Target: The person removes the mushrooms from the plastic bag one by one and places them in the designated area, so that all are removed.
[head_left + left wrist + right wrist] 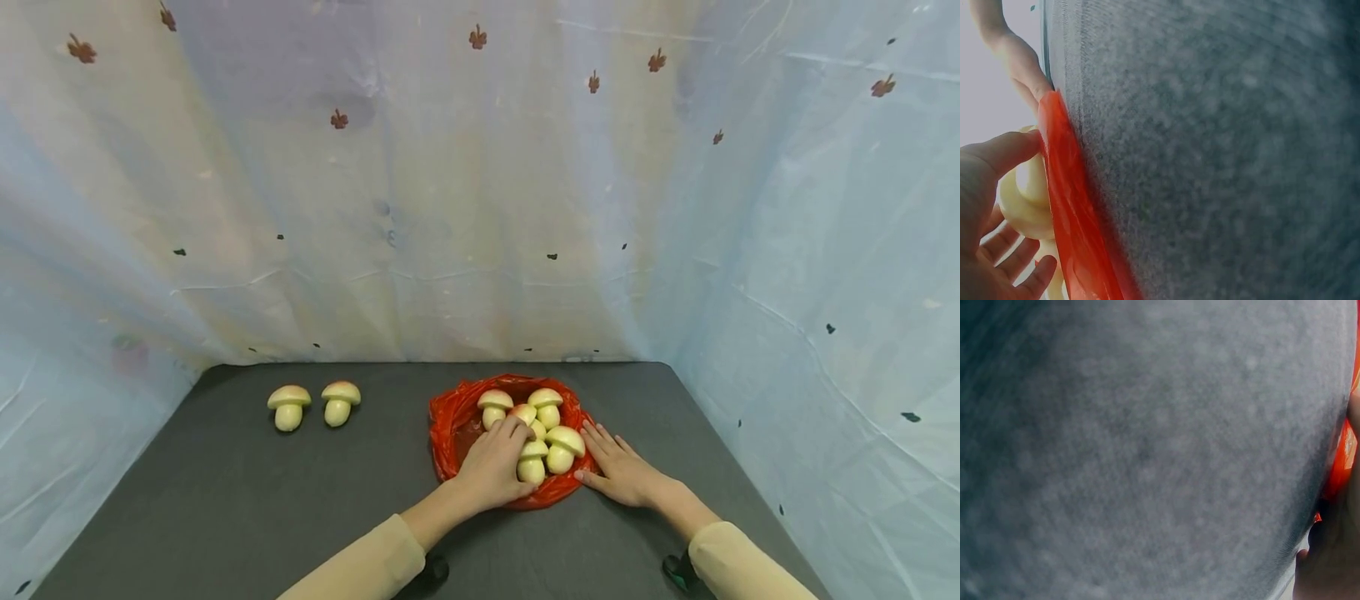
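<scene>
A red plastic bag lies with its mouth spread wide and its rim rolled outward. Inside sit several pale mushrooms with yellowish caps, some tinged red. My left hand reaches over the near-left rim, thumb and fingers around the nearest mushroom. In the left wrist view, the thumb lies over that mushroom beside the red rim, with the other fingers spread below. My right hand rests with straight fingers against the bag's right rim; only part of it shows in the right wrist view.
Two more mushrooms, one beside another, stand at the back left of the dark grey table. A pale curtain with small leaf marks hangs behind the table and along its sides.
</scene>
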The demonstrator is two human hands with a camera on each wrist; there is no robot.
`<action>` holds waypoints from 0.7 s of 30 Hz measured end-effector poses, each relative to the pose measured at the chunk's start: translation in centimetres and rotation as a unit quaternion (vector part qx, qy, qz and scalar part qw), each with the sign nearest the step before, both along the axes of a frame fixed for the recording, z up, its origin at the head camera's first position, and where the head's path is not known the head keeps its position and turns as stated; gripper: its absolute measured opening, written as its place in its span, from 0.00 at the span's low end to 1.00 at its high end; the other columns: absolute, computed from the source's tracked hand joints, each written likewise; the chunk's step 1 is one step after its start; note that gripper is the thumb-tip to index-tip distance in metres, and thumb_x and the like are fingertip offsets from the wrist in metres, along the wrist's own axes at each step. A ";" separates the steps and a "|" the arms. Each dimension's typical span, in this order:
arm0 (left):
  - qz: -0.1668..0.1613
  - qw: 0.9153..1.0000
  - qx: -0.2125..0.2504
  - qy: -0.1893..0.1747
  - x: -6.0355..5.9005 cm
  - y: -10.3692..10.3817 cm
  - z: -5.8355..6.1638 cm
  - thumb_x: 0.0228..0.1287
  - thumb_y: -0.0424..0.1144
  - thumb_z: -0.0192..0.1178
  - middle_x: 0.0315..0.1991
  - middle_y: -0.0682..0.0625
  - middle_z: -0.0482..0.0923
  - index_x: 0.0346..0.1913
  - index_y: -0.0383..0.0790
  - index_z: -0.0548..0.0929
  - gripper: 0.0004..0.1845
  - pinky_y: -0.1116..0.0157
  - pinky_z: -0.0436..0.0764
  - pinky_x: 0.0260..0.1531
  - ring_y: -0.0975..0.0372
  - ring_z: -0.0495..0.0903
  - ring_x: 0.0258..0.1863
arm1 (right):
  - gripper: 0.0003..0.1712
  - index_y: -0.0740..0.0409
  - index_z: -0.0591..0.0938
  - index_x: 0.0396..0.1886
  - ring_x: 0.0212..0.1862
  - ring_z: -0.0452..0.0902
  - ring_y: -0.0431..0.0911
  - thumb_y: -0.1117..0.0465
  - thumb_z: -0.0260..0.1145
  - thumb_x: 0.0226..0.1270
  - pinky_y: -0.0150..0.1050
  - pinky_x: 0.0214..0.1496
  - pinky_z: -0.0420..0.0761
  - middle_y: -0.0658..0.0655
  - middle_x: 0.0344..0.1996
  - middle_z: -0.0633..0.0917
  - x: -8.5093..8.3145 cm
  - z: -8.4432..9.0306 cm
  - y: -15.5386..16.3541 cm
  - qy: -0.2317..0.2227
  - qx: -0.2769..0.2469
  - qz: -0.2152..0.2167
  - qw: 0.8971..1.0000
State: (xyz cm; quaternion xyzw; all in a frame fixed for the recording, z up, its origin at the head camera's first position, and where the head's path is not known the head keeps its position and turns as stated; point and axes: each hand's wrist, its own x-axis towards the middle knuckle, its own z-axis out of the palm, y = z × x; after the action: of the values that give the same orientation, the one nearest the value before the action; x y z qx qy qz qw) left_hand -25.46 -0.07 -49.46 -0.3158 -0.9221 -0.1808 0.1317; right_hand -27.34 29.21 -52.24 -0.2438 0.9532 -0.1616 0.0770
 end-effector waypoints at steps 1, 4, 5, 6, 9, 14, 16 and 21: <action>-0.003 1.000 0.004 -0.002 0.0 -0.1 0.0 0.49 0.53 0.83 0.55 0.51 0.74 0.57 0.45 0.78 0.35 0.61 0.82 0.47 0.59 0.75 0.50 | 0.52 0.63 0.53 0.84 0.83 0.42 0.63 0.32 0.54 0.78 0.67 0.80 0.46 0.64 0.83 0.52 0.0 0.1 0.0 -0.003 0.001 0.000 1.000; -0.011 1.000 0.015 -0.008 -0.2 -0.2 -0.1 0.50 0.52 0.83 0.55 0.52 0.74 0.57 0.45 0.78 0.35 0.62 0.82 0.48 0.59 0.75 0.50 | 0.53 0.63 0.52 0.84 0.83 0.41 0.64 0.32 0.54 0.78 0.68 0.79 0.45 0.66 0.83 0.52 0.0 0.3 -0.1 -0.013 -0.005 0.001 1.000; -0.013 1.000 0.017 -0.011 -0.2 -0.3 -0.2 0.50 0.52 0.83 0.55 0.52 0.74 0.57 0.45 0.78 0.35 0.62 0.82 0.48 0.60 0.75 0.51 | 0.53 0.63 0.52 0.84 0.83 0.41 0.64 0.32 0.54 0.78 0.68 0.79 0.45 0.66 0.83 0.51 0.1 0.3 -0.1 -0.016 -0.005 0.000 1.000; -0.015 1.000 0.020 -0.014 -0.2 -0.4 -0.2 0.50 0.51 0.83 0.56 0.52 0.74 0.58 0.45 0.78 0.35 0.63 0.82 0.48 0.60 0.75 0.51 | 0.53 0.63 0.52 0.84 0.83 0.41 0.64 0.32 0.54 0.78 0.68 0.79 0.45 0.66 0.83 0.51 0.1 0.4 -0.1 -0.018 -0.007 0.000 1.000; -0.020 0.999 0.025 -0.024 -0.3 -0.6 -0.2 0.51 0.51 0.82 0.57 0.53 0.74 0.59 0.46 0.77 0.35 0.64 0.82 0.50 0.61 0.75 0.52 | 0.52 0.64 0.52 0.84 0.83 0.41 0.65 0.33 0.54 0.78 0.69 0.79 0.44 0.67 0.82 0.52 0.3 0.7 -0.1 -0.022 -0.008 0.002 1.000; -0.030 0.998 0.036 -0.030 -0.2 -0.9 -0.3 0.51 0.51 0.82 0.58 0.53 0.73 0.59 0.45 0.78 0.35 0.64 0.82 0.52 0.61 0.75 0.54 | 0.51 0.68 0.54 0.83 0.81 0.42 0.70 0.35 0.56 0.79 0.72 0.76 0.45 0.71 0.81 0.53 0.6 1.0 -0.4 -0.021 -0.012 0.008 1.000; -0.034 0.998 0.043 -0.030 -0.3 -1.1 -0.2 0.51 0.51 0.82 0.58 0.52 0.73 0.60 0.45 0.78 0.35 0.63 0.82 0.53 0.61 0.75 0.55 | 0.51 0.69 0.55 0.82 0.81 0.43 0.71 0.36 0.56 0.79 0.74 0.75 0.45 0.72 0.81 0.53 0.6 1.1 -0.5 -0.020 -0.017 0.011 1.000; -0.050 0.996 0.064 -0.027 -0.6 -1.6 0.0 0.53 0.50 0.82 0.61 0.52 0.71 0.61 0.47 0.77 0.35 0.62 0.82 0.55 0.60 0.73 0.59 | 0.50 0.69 0.54 0.82 0.81 0.43 0.71 0.37 0.56 0.80 0.73 0.76 0.45 0.72 0.81 0.53 0.6 1.3 -0.6 -0.016 -0.015 0.011 1.000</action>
State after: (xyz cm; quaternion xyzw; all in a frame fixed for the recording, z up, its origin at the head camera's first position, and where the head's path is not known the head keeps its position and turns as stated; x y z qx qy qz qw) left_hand -26.07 -1.69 -49.50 -0.3471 -0.8949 -0.2547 0.1175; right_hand -26.71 28.63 -50.90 -0.2531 0.9465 -0.1785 0.0908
